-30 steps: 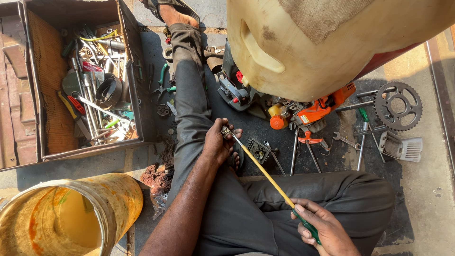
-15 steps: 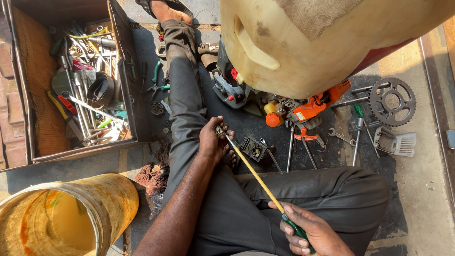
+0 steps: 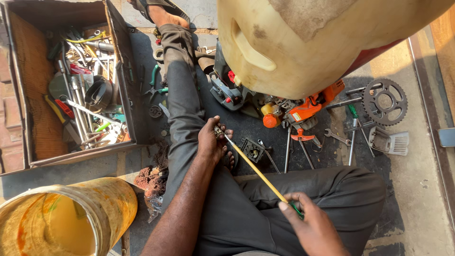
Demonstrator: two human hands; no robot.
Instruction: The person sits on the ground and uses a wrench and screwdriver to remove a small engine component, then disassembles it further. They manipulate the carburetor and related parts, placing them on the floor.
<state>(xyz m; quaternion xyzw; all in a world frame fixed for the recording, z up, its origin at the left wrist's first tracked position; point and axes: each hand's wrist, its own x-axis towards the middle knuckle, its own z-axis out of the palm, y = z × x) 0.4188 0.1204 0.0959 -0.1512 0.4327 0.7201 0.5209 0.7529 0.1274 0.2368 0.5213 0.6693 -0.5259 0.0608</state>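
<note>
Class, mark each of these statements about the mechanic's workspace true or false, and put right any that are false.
1. The right hand holds the handle end of a long yellow-shafted screwdriver. True.
2. The left hand is empty and rests flat on the ground. False: it holds a small metal part at the screwdriver's tip.
3. A toothed sprocket lies on the ground at the right. True.
4. The open wooden toolbox stands on the right side. False: it stands at the left, full of tools.
5. A yellowish bucket stands at the lower left. True.

Loose wrenches (image 3: 303,147) beside bare mat (image 3: 246,125)
</note>
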